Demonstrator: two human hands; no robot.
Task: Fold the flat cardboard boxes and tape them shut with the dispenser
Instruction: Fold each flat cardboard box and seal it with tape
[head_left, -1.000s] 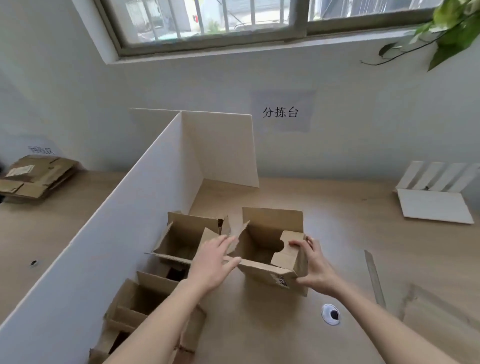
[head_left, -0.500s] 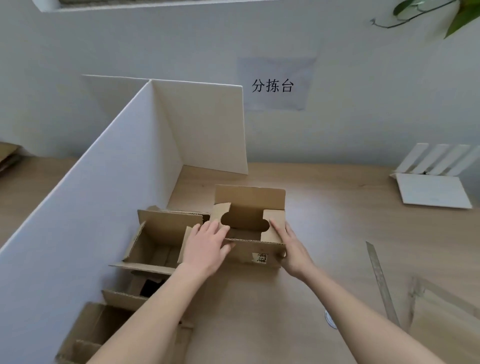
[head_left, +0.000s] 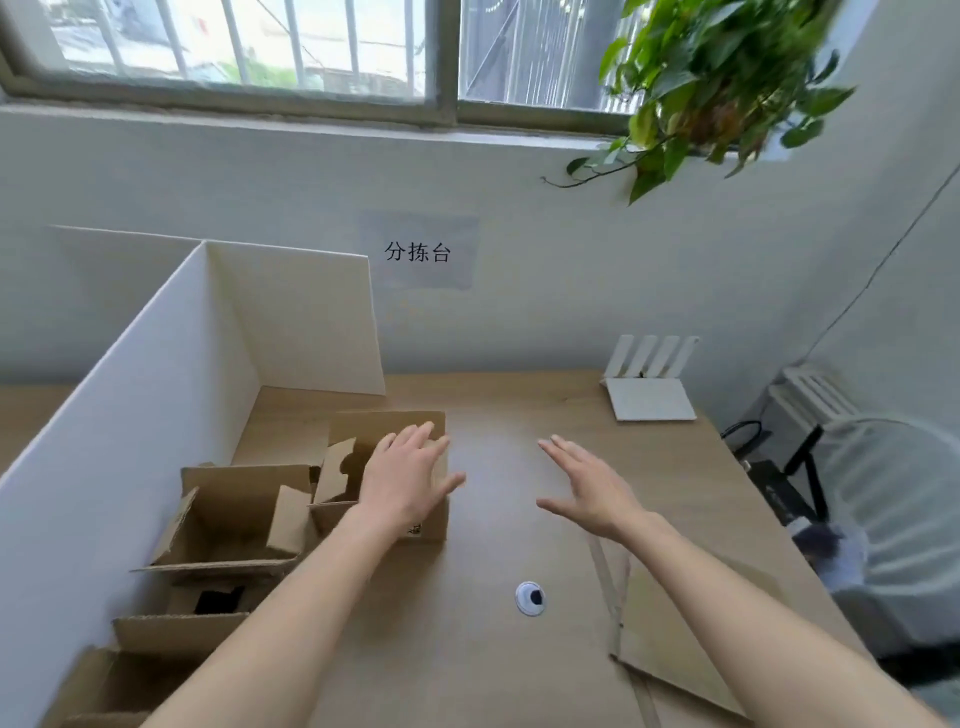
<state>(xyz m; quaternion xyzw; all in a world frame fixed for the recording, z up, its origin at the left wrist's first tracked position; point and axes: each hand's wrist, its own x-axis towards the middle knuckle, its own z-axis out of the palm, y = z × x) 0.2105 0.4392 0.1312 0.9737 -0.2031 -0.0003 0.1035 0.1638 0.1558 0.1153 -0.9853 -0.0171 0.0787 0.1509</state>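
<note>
Left hand (head_left: 402, 480) lies flat with straight fingers over the folded box (head_left: 387, 470), likely steadying it against the white divider (head_left: 171, 389). Right hand (head_left: 589, 491) hovers, fingers spread, above the table (head_left: 493, 670), holding nothing. Flat cardboard (head_left: 691, 644) waits near the right edge. No dispenser visible.

Single view only, head-worn wide-angle camera, so nothing shared with a second view. It looks forward and down from above the light wooden tabletop (head_left: 498, 665), facing the white wall and barred window (head_left: 234, 41) straight ahead. Both forearms enter from the bottom edge; the left hand (head_left: 405, 483) and right hand (head_left: 592, 491) sit mid-frame, close to the lens. Beyond the fingertips: wall, printed paper sign (head_left: 417, 252), hanging green plant (head_left: 717, 88) top right. Straight edges bow towards the frame borders.
</note>
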